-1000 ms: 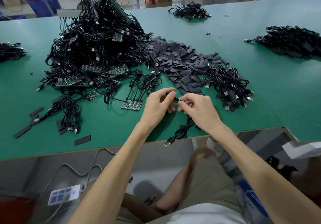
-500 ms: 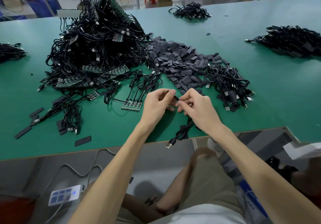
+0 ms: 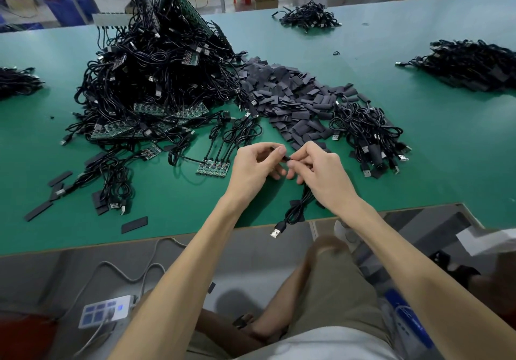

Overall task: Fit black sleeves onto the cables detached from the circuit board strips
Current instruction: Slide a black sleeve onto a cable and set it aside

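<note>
My left hand (image 3: 257, 167) and my right hand (image 3: 321, 172) meet over the green table's (image 3: 446, 150) front edge. Between their fingertips a small black sleeve (image 3: 285, 158) is pinched by my left hand. My right hand pinches the end of a coiled black cable (image 3: 296, 211), which hangs below it with its USB plug (image 3: 276, 232) past the table edge. A short circuit board strip (image 3: 213, 167) with cables attached lies just left of my left hand. Loose black sleeves (image 3: 290, 100) are heaped behind my hands.
A tall tangle of cables and board strips (image 3: 156, 80) fills the left middle. Sleeved cables (image 3: 368, 136) lie to the right, with more cable heaps at the far right (image 3: 469, 63), back (image 3: 307, 18) and far left (image 3: 16, 80). A few sleeves (image 3: 134, 224) lie near the front edge.
Both hands have stayed in place, working the sleeve and cable end closer together. The hanging cable has shifted slightly.
</note>
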A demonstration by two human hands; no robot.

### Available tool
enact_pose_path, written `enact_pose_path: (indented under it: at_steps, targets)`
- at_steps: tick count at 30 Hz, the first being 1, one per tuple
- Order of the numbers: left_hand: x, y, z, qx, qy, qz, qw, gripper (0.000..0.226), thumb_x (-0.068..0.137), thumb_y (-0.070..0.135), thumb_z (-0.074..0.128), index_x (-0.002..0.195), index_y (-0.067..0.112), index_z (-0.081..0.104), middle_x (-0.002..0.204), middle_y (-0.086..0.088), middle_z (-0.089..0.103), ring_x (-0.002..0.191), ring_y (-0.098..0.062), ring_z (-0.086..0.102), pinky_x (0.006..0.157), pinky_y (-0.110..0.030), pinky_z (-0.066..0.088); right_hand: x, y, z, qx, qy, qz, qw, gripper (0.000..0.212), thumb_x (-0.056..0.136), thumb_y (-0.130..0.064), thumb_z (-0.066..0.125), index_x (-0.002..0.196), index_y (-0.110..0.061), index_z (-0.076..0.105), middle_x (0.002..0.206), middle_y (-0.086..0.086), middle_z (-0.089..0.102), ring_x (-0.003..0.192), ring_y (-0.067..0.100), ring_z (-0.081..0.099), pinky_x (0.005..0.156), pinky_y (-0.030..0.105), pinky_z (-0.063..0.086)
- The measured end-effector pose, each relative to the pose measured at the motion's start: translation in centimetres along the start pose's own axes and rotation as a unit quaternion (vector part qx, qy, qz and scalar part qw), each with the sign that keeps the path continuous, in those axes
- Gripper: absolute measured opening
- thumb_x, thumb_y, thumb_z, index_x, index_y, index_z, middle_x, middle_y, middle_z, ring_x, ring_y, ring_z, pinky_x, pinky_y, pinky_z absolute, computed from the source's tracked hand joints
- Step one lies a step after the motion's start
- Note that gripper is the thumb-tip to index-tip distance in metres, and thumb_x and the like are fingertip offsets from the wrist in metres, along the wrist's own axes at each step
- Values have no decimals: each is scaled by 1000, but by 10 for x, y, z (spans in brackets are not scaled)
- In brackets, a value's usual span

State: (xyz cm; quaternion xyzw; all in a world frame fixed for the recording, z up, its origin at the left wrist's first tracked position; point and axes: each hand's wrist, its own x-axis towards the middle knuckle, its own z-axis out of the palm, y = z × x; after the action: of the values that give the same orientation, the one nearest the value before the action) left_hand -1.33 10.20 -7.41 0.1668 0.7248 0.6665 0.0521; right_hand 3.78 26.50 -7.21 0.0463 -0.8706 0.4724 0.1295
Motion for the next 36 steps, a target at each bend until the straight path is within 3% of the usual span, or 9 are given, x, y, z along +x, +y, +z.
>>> enact_pose_path:
  at_steps: [4,20,36]
  targets:
    - [0,1,0,-1,-12,3,1000,19,99,17,66,108,1,73,82,-18,74,65,-18,66,61,-28,55,1,-1,-1,14,2,-5,1000,19,96,-13,69,95,-16,50,73,-12,74,58,9,64,61,17,48]
    - [-3,-1,-2,-21,-13,9,1000,20,97,16,69,112,2,72,82,-6,74,65,-14,66,61,-26,54,0,1,0,18,-3,-3,1000,19,95,-12,71,95,-13,52,73,-3,74,61,12,66,62,23,53]
    - [-3,-2,-6,-33,-17,17,999,15,96,8,68,109,3,72,80,-7,72,65,-16,65,61,-23,51,2,2,1,25,3,-7,1000,24,91,-15,76,102,-13,54,82,-3,74,65,8,68,66,19,53]
